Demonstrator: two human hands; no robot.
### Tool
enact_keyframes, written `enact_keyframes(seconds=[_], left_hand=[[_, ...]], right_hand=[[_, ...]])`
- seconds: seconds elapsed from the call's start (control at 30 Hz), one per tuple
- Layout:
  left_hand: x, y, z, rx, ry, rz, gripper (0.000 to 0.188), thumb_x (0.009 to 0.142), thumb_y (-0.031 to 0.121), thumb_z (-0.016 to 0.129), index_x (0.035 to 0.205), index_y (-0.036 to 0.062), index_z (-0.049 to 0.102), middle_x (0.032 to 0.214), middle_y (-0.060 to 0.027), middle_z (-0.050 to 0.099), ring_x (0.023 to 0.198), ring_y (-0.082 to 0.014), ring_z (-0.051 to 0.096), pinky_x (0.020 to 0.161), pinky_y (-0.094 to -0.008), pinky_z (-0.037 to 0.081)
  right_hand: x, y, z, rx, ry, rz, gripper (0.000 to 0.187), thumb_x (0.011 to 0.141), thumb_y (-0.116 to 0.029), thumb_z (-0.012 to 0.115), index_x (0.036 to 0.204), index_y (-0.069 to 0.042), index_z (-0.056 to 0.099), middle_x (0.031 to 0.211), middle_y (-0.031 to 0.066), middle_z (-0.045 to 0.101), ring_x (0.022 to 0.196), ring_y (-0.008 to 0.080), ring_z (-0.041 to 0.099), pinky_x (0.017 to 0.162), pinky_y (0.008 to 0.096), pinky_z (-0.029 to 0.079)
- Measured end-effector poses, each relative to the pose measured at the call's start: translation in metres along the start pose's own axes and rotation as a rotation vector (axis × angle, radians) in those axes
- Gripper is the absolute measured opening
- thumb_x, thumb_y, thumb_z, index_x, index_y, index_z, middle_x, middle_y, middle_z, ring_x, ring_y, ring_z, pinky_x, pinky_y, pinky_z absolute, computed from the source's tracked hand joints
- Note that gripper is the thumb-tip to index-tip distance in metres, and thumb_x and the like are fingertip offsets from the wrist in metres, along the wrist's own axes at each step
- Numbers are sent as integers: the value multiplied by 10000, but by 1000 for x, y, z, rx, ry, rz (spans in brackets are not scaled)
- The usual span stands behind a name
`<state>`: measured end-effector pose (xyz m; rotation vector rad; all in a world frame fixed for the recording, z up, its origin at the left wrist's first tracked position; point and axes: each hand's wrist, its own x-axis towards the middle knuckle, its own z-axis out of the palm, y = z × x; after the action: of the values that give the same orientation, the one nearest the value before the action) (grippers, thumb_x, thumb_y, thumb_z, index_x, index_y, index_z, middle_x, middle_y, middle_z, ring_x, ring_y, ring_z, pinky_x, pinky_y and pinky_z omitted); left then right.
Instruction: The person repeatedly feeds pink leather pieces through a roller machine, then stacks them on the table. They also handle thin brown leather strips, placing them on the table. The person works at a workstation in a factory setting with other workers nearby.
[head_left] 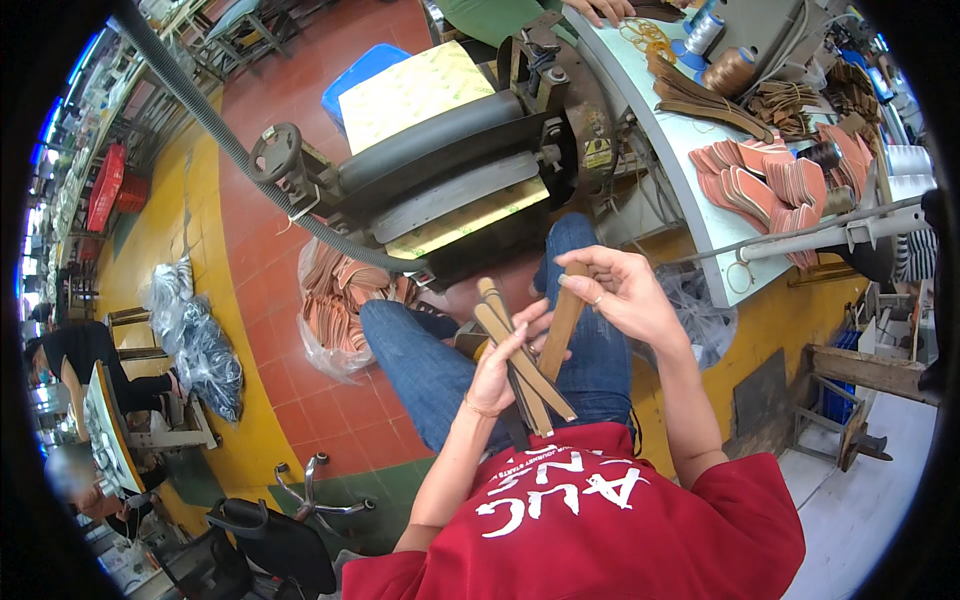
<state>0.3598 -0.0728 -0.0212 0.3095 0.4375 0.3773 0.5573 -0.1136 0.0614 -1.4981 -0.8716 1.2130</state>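
Over my lap, my left hand (503, 362) is closed around a small bundle of tan leather strips (537, 383) with dark edges. The strips fan out a little and point up toward the machine. A wider brown leather strip (567, 318) stands tilted beside them. My right hand (632, 298) pinches its upper end between thumb and fingers, while its lower end reaches down by my left fingertips. Whether those fingertips touch it, I cannot tell. In front of my knees is a dark roller machine (430, 165) with a yellowish patterned sheet (415, 90) on top.
A clear bag of pinkish leather pieces (338, 305) lies on the floor left of my knee. At right, a pale table (700, 220) bears stacked pink pieces (760, 175), brown strips and thread spools (730, 72). Another person's hand (603, 8) rests at its far edge. A grey hose (215, 125) crosses left.
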Motion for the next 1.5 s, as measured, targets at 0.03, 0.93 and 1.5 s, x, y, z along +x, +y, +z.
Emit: enact_keyframes(seconds=[0.03, 0.93, 1.5], left_hand=[[1, 4, -1, 84, 115, 19, 468, 1007, 243, 474, 1395, -7, 397, 1315, -166, 541, 1186, -264, 562, 978, -395, 497], [-15, 19, 41, 200, 18, 13, 390, 955, 189, 613, 1275, -24, 551, 1030, -77, 644, 752, -75, 511, 687, -215, 450], [3, 29, 23, 258, -198, -83, 685, 975, 553, 386, 1321, -33, 463, 1130, -171, 635, 1029, -249, 641, 830, -336, 552]], right_hand=[[-4, -8, -3, -2, -13, 1, 254, 909, -71, 646, 1139, 34, 629, 904, 42, 679, 806, 75, 632, 725, 225, 514], [-6, 2, -14, 189, -180, -126, 331, 848, -38, 710, 1164, 10, 625, 996, 86, 626, 935, 126, 609, 804, 251, 515], [-24, -58, -7, -251, -393, -450, 411, 793, -147, 767, 1160, 0, 651, 888, 110, 716, 775, 209, 699, 710, 314, 537]])
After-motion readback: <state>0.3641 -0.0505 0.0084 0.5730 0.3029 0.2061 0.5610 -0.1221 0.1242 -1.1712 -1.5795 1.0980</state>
